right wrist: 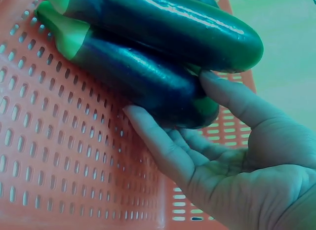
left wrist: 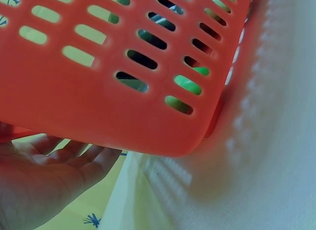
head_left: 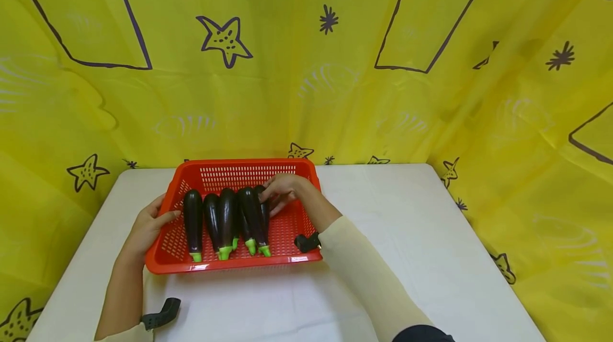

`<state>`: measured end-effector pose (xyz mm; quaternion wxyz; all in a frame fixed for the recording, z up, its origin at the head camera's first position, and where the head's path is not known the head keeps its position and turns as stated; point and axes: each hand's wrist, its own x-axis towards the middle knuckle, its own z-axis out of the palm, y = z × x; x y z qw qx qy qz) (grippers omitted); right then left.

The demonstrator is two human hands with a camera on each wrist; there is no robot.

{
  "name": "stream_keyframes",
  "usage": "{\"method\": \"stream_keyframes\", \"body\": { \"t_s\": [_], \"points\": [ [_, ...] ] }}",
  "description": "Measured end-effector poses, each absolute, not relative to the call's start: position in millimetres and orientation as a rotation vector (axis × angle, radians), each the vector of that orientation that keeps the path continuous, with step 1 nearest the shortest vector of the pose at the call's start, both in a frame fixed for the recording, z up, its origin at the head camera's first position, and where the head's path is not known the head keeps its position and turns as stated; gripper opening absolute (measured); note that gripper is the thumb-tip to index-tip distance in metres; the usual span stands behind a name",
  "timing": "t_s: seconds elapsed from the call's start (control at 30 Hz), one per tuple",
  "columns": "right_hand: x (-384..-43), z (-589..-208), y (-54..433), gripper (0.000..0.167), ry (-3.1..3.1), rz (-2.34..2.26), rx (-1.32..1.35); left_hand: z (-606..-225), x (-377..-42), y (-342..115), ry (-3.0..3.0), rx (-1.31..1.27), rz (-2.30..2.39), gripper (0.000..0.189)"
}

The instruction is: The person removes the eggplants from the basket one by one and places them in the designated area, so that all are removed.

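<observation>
A red plastic basket (head_left: 249,162) with slotted walls stands on the white table, several dark purple eggplants (head_left: 193,219) lying side by side in it, green stem ends toward the near side. My left hand (head_left: 147,227) grips the basket's left rim, thumb over the edge; in the left wrist view, this hand's fingers (left wrist: 94,163) reach under the red rim. Inside the basket, my right hand (head_left: 282,190) holds the rightmost eggplant (right wrist: 143,74) by its rounded far end. The right wrist view shows the thumb (right wrist: 237,96) on one side and the fingers around the other.
White cloth covers the table (head_left: 378,214). A yellow patterned curtain (head_left: 287,92) hangs behind it and at both sides. Black wrist devices (head_left: 163,314) sit on both forearms, the right one over the basket's near right corner.
</observation>
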<state>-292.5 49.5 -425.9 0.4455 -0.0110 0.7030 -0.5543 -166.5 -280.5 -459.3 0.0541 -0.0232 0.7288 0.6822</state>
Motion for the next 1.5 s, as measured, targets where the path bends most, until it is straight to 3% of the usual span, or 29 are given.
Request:
{"method": "stream_keyframes", "body": {
  "t_s": [0.07,0.23,0.5,0.87,1.07,1.23,1.33,1.5],
  "points": [
    [-291,-426,50,0.002,1.757,-1.370,-0.030,-459,-166,-281,2.221,-0.067,2.067,0.067],
    [-289,-427,50,0.011,1.789,-1.355,-0.058,-459,-163,-281,2.228,-0.076,2.053,0.067],
    [-284,-427,50,0.006,1.824,-1.371,-0.085,-461,-158,-280,2.234,-0.084,2.065,0.064],
    [-282,-430,55,0.014,1.961,-1.351,-0.159,-462,-155,-281,2.235,-0.069,2.082,0.063],
    [-281,-428,56,0.035,2.042,-1.341,-0.146,-460,-156,-281,2.229,-0.062,2.099,0.063],
    [-281,-425,59,0.042,2.076,-1.349,-0.141,-459,-160,-279,2.250,-0.042,2.083,0.062],
    [-283,-422,62,0.042,2.081,-1.363,-0.138,-458,-163,-279,2.273,-0.030,2.060,0.062],
    [-284,-418,65,0.022,2.073,-1.394,-0.145,-457,-164,-277,2.290,-0.050,2.038,0.061]
  ]
}}
